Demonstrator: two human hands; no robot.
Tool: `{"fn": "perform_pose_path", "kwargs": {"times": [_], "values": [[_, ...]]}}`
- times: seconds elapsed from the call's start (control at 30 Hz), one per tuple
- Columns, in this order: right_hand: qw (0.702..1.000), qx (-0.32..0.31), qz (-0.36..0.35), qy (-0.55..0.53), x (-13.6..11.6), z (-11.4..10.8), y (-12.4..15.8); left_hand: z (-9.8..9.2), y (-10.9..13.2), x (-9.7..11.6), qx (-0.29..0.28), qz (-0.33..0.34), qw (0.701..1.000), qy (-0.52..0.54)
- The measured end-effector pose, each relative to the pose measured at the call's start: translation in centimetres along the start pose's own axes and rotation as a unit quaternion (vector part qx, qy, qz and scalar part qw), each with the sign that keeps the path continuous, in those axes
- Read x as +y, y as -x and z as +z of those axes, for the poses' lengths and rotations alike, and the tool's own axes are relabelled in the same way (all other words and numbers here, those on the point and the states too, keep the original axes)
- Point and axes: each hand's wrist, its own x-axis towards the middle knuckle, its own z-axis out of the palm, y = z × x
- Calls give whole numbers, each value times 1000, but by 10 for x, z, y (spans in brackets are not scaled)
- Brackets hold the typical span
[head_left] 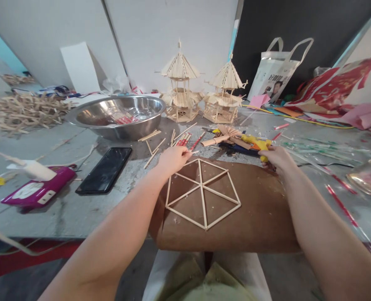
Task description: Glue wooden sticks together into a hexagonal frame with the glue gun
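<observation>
A hexagonal frame of pale wooden sticks with spokes lies flat on a brown sheet in front of me. Above its upper left edge, my left hand is closed in a pinch, with a small pale stick showing at the fingertips. My right hand is wrapped round the yellow glue gun, right of the frame; its nozzle end lies among folded brown paper pieces. Just beyond my left hand are several red-marked sticks.
Two stick-built pagoda models stand at the back near a steel basin. To the left lie a black phone, a purple power strip and a heap of sticks. A white bag and clear plastic wrappers are on the right.
</observation>
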Motion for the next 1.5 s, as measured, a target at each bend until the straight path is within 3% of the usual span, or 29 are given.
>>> {"fn": "perform_pose_path", "kwargs": {"times": [0.13, 0.33, 0.47, 0.57, 0.67, 0.77, 0.87, 0.97, 1.17, 1.37, 1.5], "values": [[998, 10, 0, -58, -4, 3, 4, 3, -1, 1, 27, 17, 999, 22], [976, -2, -3, -217, -4, 9, 6, 11, -3, 2, 20, -1, 998, 59], [974, 11, -31, -226, 0, 12, 2, 11, -3, 4, 21, -11, 995, 97], [970, 11, -98, -223, 1, 14, 2, 8, -2, 7, 19, -18, 984, 176], [956, -14, -166, -241, -2, 14, 7, 5, 1, 11, -17, -46, 939, 341], [942, -57, -184, -274, -6, 14, 14, 4, 2, 14, -66, -73, 858, 504], [929, -112, -202, -290, -9, 14, 23, 5, 2, 13, -96, -70, 794, 596], [923, -184, -214, -263, -8, 17, 30, 6, 1, 11, -110, -69, 750, 649], [914, -302, -226, -150, -4, 28, 47, 7, 0, 11, -97, -104, 704, 695], [918, -318, -222, -85, -1, 38, 60, 9, -1, 14, -73, -136, 677, 720], [921, -297, -243, -64, -3, 40, 65, 10, -1, 16, -76, -135, 671, 725]]}}
